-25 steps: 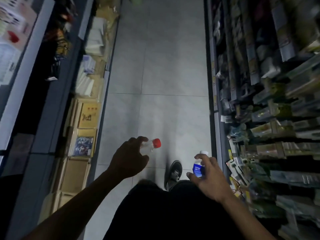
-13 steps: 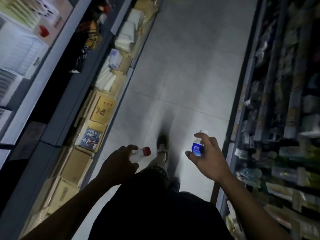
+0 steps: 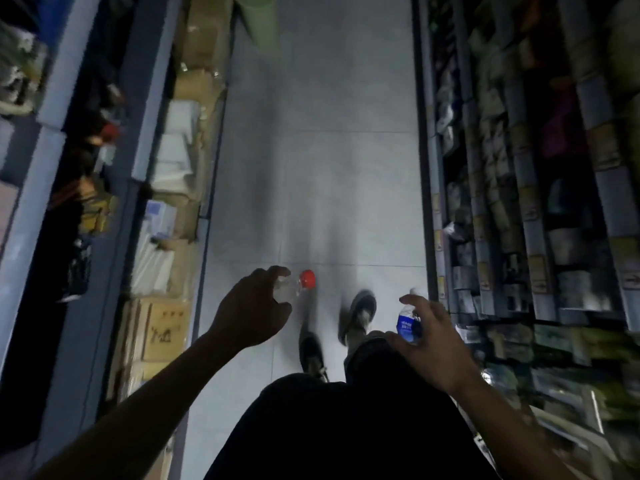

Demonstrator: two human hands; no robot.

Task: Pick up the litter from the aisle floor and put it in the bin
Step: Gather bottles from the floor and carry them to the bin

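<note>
We hold a clear plastic bottle with a red cap [image 3: 300,284] in our left hand [image 3: 251,311], fingers curled around its body, cap pointing forward down the aisle. Our right hand [image 3: 431,344] has its grip clamped on a small clear bottle with a blue label [image 3: 408,323], standing roughly upright. The pale green cylindrical bin [image 3: 260,20] lies straight ahead at the far end of the grey tiled floor [image 3: 346,168], slightly left, so we judge the left hand nearer.

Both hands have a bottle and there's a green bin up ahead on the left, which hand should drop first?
Probably the left hand. It holds the red-capped bottle on the same side of the aisle as the green bin; the right hand holds the blue-labelled bottle beside the right-hand shelves.
</note>
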